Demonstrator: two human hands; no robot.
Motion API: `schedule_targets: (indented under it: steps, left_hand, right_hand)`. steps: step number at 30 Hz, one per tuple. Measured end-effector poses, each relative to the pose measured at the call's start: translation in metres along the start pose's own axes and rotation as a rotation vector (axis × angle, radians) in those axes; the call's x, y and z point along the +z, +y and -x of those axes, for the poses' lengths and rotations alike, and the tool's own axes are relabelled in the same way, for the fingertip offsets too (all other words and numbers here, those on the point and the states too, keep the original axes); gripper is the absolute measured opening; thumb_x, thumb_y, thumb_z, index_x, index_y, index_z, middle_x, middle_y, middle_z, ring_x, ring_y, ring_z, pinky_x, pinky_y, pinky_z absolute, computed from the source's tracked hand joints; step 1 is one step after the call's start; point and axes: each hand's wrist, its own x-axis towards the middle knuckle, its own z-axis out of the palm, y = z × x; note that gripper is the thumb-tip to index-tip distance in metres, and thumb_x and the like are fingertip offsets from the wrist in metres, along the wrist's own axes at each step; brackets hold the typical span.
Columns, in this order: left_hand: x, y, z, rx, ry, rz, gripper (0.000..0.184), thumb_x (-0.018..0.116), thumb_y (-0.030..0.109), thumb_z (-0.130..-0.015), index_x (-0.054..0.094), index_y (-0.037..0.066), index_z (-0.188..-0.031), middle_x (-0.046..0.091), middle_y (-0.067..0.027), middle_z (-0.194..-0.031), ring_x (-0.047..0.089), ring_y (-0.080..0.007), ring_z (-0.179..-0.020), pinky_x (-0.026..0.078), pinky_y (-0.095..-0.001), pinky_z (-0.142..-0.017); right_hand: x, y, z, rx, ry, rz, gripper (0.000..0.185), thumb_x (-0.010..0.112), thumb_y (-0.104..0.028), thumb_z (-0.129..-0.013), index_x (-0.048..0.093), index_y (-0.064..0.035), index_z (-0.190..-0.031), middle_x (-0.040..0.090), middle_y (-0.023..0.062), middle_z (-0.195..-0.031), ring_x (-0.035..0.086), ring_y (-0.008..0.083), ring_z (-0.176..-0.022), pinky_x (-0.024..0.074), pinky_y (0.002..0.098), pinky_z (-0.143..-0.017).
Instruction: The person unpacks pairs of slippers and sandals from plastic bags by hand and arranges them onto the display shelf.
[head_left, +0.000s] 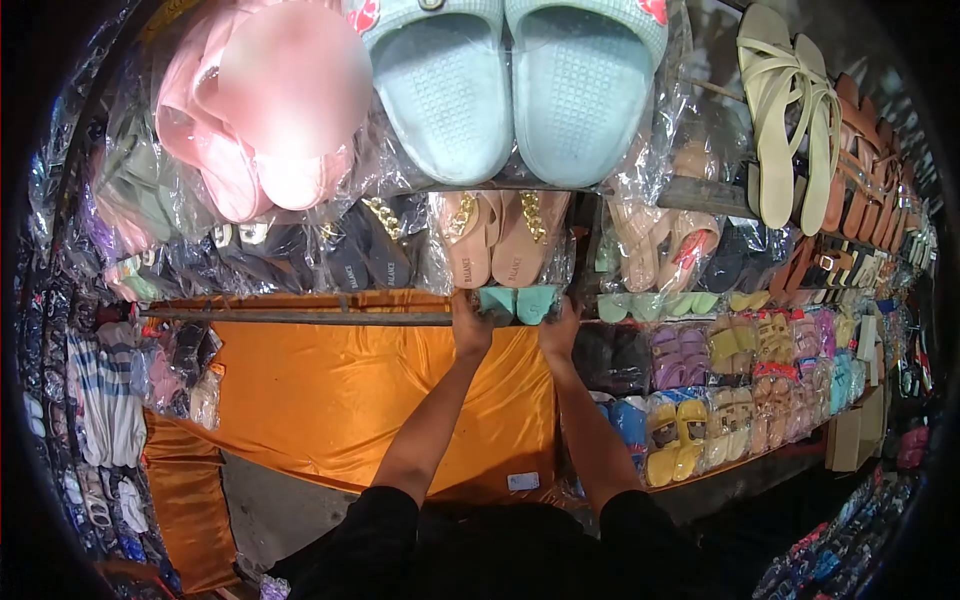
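Observation:
My left hand (472, 322) and my right hand (559, 328) reach forward, one on each side of a pair of teal sandals (517, 303), of which only the ends show. The fingers of both hands look curled around the outer edges of this pair. Just above it, a plastic-wrapped pair of beige slides (494, 240) with gold chains on the straps and "BALANCE" on the insoles partly hides the teal pair. A thin dark rail (330, 318) runs sideways at hand height.
Orange satin cloth (330, 385) covers the table under my arms. Light blue clogs (510, 95) and pink slides (260, 130) hang overhead in plastic. Wrapped sandals, including a yellow pair (676, 443), lie in rows to the right. Cardboard boxes (857, 430) stand farther right.

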Motion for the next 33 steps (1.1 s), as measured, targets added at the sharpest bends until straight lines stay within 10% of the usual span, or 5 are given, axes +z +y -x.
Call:
schedule_targets:
  steps: [13, 19, 23, 27, 33]
  left_hand:
    - [-0.001, 0.001, 0.006, -0.025, -0.019, -0.115, 0.087, 0.062, -0.01, -0.073, 0.018, 0.005, -0.147, 0.033, -0.027, -0.142, 0.038, -0.0489, -0.125, 0.039, -0.0446, -0.102]
    - [-0.033, -0.007, 0.08, 0.144, 0.158, -0.192, 0.085, 0.063, -0.008, -0.073, 0.022, 0.005, -0.146, 0.034, -0.025, -0.142, 0.036, -0.0433, -0.128, 0.035, -0.0449, -0.106]
    - [-0.046, -0.084, 0.194, 0.045, 0.09, -0.254, 0.064, 0.063, 0.005, -0.079, 0.036, -0.003, -0.137, 0.044, -0.0282, -0.132, 0.041, -0.0441, -0.123, 0.037, -0.0457, -0.103]
    - [-0.075, -0.129, 0.311, 0.006, -0.025, -0.262, 0.04, 0.062, 0.006, -0.079, 0.057, 0.001, -0.118, 0.057, -0.0265, -0.114, 0.054, -0.0434, -0.107, 0.046, -0.0454, -0.093]
    - [-0.149, -0.152, 0.352, -0.392, -0.066, -0.193, 0.033, 0.066, 0.012, -0.077, 0.064, 0.002, -0.109, 0.066, -0.0203, -0.1, 0.063, -0.0358, -0.094, 0.051, -0.0413, -0.084]
  right_hand:
    - [-0.003, 0.011, 0.002, 0.077, -0.209, -0.158, 0.034, 0.06, 0.005, -0.074, 0.056, 0.0004, -0.108, 0.063, 0.0223, -0.097, 0.06, 0.0407, -0.095, 0.0471, 0.0421, -0.082]
    - [-0.033, -0.007, 0.048, 0.291, -0.233, -0.078, 0.084, 0.07, -0.004, -0.076, 0.02, 0.0047, -0.143, 0.029, 0.0311, -0.141, 0.032, 0.0451, -0.131, 0.0292, 0.0446, -0.109]
    - [-0.057, -0.009, 0.14, 0.175, -0.219, -0.045, 0.076, 0.072, -0.008, -0.075, 0.033, 0.0027, -0.139, 0.044, 0.0272, -0.133, 0.039, 0.0409, -0.127, 0.0312, 0.0438, -0.107]
    - [-0.087, -0.011, 0.246, 0.171, -0.968, 0.139, 0.045, 0.068, -0.013, -0.078, 0.055, -0.0019, -0.119, 0.061, 0.0177, -0.108, 0.055, 0.0361, -0.107, 0.0426, 0.0424, -0.093]
    - [-0.085, 0.035, 0.355, -0.11, -1.125, -0.164, 0.028, 0.065, -0.014, -0.081, 0.063, -0.0032, -0.106, 0.068, 0.017, -0.092, 0.066, 0.0313, -0.088, 0.0514, 0.039, -0.078]
